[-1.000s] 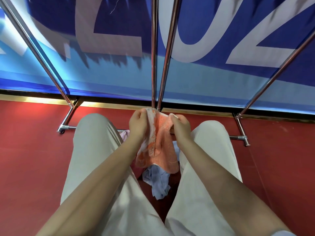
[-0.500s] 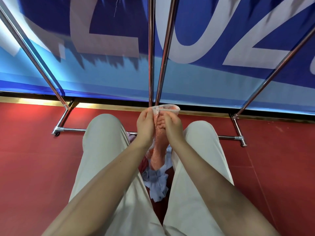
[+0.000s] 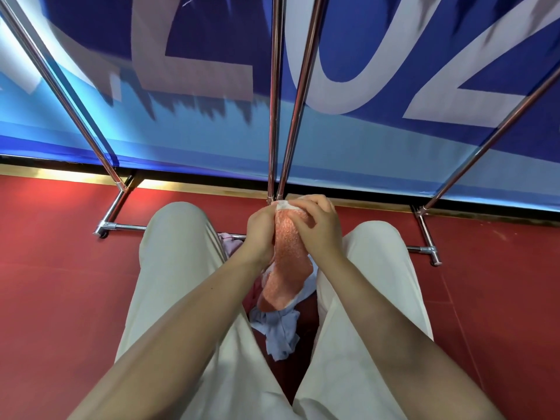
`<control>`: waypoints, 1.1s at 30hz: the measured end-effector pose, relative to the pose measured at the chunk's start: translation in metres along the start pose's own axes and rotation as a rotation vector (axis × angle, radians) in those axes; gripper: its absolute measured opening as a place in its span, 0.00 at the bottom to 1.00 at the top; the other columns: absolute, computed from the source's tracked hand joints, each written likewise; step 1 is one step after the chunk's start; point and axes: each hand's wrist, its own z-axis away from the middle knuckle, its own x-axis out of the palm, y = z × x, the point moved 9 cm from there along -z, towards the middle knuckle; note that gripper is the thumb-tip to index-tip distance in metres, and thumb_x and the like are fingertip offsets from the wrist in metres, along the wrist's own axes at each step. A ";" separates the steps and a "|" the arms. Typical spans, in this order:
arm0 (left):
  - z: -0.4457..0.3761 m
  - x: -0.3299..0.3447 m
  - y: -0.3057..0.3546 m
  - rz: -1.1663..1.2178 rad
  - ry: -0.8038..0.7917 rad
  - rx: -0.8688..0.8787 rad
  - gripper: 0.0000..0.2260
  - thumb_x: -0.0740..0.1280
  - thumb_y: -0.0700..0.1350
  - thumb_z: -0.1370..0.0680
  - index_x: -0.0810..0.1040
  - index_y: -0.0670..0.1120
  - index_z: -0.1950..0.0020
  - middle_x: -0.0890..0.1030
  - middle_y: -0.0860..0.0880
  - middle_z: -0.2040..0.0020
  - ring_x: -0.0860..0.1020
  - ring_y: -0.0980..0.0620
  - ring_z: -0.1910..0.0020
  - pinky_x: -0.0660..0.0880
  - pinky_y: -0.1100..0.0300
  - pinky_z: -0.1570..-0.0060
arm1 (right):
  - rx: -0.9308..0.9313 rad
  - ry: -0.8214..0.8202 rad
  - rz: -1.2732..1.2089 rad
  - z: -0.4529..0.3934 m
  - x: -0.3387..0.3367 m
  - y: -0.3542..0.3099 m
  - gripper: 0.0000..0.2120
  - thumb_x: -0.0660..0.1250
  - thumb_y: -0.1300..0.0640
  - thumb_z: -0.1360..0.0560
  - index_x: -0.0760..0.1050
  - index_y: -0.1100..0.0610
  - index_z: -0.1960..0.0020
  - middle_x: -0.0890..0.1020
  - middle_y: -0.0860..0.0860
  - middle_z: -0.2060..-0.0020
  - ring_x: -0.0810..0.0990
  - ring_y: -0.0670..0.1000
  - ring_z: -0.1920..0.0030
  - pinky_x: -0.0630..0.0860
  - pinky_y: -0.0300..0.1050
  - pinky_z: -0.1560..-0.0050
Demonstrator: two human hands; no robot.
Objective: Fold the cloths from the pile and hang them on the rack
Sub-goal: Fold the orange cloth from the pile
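Orange cloth [image 3: 288, 262] hangs folded below both hands' grip, left hand [image 3: 261, 234] and right hand [image 3: 318, 228] pinching its top.

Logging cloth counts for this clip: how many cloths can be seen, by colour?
Orange cloth, held up by left hand and right hand: 1
Light blue cloth, on the floor between the legs: 1
Pink cloth, partly hidden behind the left knee: 1
Total: 3 visible; more may be hidden.
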 end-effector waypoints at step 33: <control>0.009 -0.027 0.055 -0.917 0.073 0.711 0.10 0.58 0.45 0.17 0.76 0.43 0.45 0.80 0.47 0.57 0.77 0.48 0.58 0.70 0.55 0.58 | 0.094 -0.316 0.154 0.018 0.014 0.040 0.09 0.66 0.48 0.23 0.75 0.53 0.57 0.75 0.46 0.69 0.72 0.51 0.66 0.65 0.45 0.64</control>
